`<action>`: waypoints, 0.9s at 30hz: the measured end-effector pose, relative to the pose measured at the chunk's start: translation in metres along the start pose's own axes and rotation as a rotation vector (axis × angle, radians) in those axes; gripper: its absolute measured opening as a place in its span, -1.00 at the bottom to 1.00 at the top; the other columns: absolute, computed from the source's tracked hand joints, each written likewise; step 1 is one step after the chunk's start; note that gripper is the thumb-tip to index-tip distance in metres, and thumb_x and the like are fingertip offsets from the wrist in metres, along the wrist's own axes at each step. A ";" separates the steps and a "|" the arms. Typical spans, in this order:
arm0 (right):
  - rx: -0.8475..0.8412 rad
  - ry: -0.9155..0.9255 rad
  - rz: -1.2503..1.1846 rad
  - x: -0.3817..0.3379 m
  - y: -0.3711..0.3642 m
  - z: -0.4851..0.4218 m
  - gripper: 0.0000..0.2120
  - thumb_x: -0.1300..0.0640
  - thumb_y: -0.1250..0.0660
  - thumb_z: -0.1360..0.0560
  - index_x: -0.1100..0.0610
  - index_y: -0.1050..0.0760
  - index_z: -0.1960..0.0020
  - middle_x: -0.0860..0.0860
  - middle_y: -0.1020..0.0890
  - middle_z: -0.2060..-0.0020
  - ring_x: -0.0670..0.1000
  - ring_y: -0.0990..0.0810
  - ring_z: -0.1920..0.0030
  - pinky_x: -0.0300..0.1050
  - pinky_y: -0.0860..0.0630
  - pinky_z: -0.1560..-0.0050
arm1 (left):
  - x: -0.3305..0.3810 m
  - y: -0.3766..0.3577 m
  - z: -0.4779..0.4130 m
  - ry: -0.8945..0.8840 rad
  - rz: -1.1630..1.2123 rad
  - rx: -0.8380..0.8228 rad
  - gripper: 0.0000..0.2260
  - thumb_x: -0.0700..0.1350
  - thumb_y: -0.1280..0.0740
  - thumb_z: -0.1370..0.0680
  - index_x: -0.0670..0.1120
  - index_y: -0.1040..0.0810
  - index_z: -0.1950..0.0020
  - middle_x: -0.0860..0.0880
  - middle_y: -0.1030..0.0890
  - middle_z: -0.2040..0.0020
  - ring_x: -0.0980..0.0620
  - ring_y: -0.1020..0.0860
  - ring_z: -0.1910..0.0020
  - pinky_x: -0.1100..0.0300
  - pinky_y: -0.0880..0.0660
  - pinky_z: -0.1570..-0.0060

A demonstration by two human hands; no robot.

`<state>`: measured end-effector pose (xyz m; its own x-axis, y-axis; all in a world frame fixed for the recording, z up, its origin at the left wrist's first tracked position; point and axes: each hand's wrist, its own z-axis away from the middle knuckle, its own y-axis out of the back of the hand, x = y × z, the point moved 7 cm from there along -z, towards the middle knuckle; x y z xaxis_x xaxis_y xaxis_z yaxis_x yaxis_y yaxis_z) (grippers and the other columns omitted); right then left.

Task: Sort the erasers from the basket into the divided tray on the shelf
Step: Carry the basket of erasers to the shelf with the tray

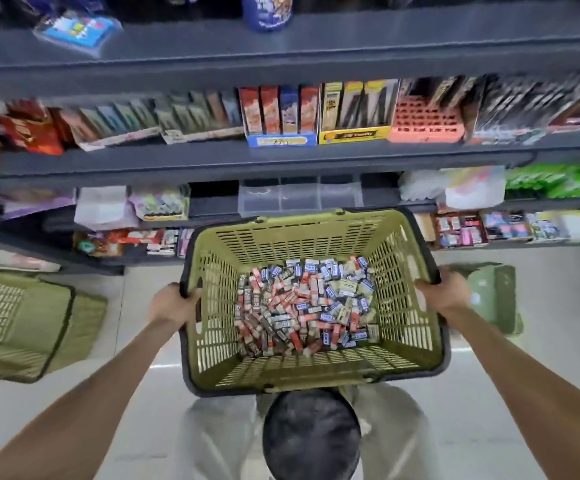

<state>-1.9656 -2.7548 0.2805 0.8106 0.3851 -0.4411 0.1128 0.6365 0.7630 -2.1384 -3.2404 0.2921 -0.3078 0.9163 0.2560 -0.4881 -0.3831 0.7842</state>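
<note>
One basket (316,381) of erasers (302,306): your left hand (171,303) at nine o'clock, right hand (441,292) at three, both gripping its rim. Tilt it, and erasers likely spill short of the divided tray (299,199) at twelve.

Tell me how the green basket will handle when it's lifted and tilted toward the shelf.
The basket is probably stiff: its slotted walls hold shape with the left hand and right hand gripping opposite rims. The erasers lie loose in a shallow heap, so tilting would likely slide them toward the low side. Probably not heavy: only the bottom is covered.
</note>
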 end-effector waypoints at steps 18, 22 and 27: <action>-0.091 -0.038 0.114 0.076 -0.120 -0.113 -0.84 0.11 -0.45 -0.37 0.19 -0.53 0.22 0.12 -0.64 0.27 0.09 -0.60 0.26 -0.11 -0.55 0.20 | 0.003 -0.119 -0.133 -0.138 -0.071 -0.028 -0.68 0.00 -0.43 -0.48 -0.14 -0.47 0.37 -0.08 -0.50 0.42 -0.06 -0.52 0.38 0.17 -0.43 0.39; -0.150 -0.003 0.167 0.082 -0.137 -0.126 -0.82 0.12 -0.45 -0.37 0.22 -0.53 0.24 0.11 -0.63 0.35 0.08 -0.62 0.33 -0.08 -0.59 0.28 | 0.002 -0.131 -0.150 -0.174 -0.150 0.001 -0.72 -0.06 -0.45 -0.44 -0.13 -0.45 0.38 -0.06 -0.48 0.44 -0.05 -0.48 0.41 0.18 -0.32 0.42; -0.185 0.158 0.506 0.060 -0.131 -0.137 -0.63 -0.07 -0.44 -0.38 0.24 -0.53 0.07 0.10 -0.62 0.27 0.12 -0.63 0.19 -0.01 -0.60 0.12 | 0.024 -0.117 -0.157 -0.379 -0.272 0.256 -0.66 -0.11 -0.51 -0.34 -0.21 -0.45 0.05 -0.17 -0.55 0.25 -0.21 -0.56 0.18 0.10 -0.33 0.30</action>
<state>-2.0102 -2.7237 0.0895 0.6398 0.7594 -0.1184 -0.3819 0.4478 0.8084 -2.2168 -3.1913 0.1174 0.1415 0.9746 0.1736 -0.2801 -0.1288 0.9513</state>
